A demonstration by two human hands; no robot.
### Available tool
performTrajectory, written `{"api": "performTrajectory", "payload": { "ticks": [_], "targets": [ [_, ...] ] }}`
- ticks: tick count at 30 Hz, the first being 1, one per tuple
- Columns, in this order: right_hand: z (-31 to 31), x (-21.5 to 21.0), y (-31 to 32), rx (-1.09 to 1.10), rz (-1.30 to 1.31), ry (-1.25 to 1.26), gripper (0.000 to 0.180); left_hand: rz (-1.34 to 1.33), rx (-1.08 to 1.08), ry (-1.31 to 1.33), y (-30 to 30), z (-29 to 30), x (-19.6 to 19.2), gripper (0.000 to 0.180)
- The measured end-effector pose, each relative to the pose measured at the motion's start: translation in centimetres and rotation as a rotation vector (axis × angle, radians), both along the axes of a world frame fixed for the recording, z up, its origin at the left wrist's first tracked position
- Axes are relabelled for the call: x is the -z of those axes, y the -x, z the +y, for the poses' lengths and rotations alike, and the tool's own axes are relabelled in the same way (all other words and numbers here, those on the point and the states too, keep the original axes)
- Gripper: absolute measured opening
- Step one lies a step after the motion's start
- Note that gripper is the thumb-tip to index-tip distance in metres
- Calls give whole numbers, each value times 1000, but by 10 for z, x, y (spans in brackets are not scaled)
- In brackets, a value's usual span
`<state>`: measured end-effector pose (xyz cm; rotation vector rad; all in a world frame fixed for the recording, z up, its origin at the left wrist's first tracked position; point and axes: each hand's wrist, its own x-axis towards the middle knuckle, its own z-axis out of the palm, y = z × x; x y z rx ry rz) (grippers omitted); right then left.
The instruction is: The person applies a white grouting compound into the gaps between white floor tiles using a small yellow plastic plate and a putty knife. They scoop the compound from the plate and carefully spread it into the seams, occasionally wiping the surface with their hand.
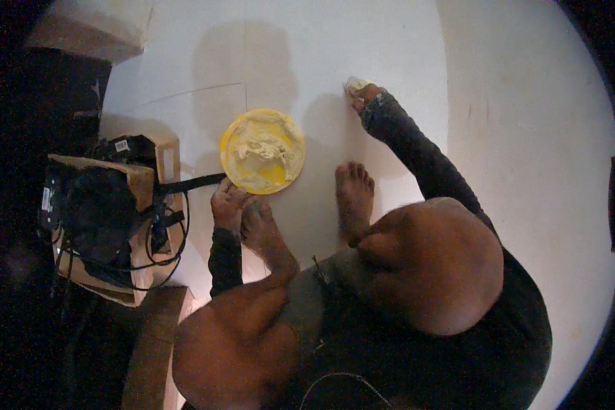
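Observation:
A round yellow plate (227, 167), smeared with a thick, pale paste (261, 148), is at the middle left in front of me. At its near edge, my left hand (231, 198) grips the rim from below, with some fingers hidden under the plate. Stretched out to the far right, my right hand (367, 96) is closed around a pale yellowish lump (357, 83) close to the white surface. What the lump is made of is too small to tell. Whitish smears mark the dark right sleeve cuff (376, 109).
Left of the plate, an open cardboard box (140, 184) holds black equipment, with cables (184, 236) looping out and a black strap (195, 183) reaching toward my left hand. My bare feet (354, 191) stand below the plate. A brown ledge (82, 37) juts in at the far left.

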<state>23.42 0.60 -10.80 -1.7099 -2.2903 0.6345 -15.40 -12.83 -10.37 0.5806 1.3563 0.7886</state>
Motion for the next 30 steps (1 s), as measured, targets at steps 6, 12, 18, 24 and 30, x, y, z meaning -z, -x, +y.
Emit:
{"api": "performTrajectory", "payload": {
  "ticks": [6,12,18,24,30],
  "targets": [
    [11,32,-10,-167,143,-116,24,49,34,25,8,5,2,48],
    [-10,27,-16,-29,67,226,21,198,223,-70,5,15,4,47],
    [-10,-1,-11,37,98,73,15,77,244,-173,2,14,19,47],
    [-23,-18,-27,122,253,116,19,366,404,-44,-8,44,-10,41],
    [-16,-12,-46,4,61,288,21,617,560,-36,-11,64,-9,36]
  ]
}}
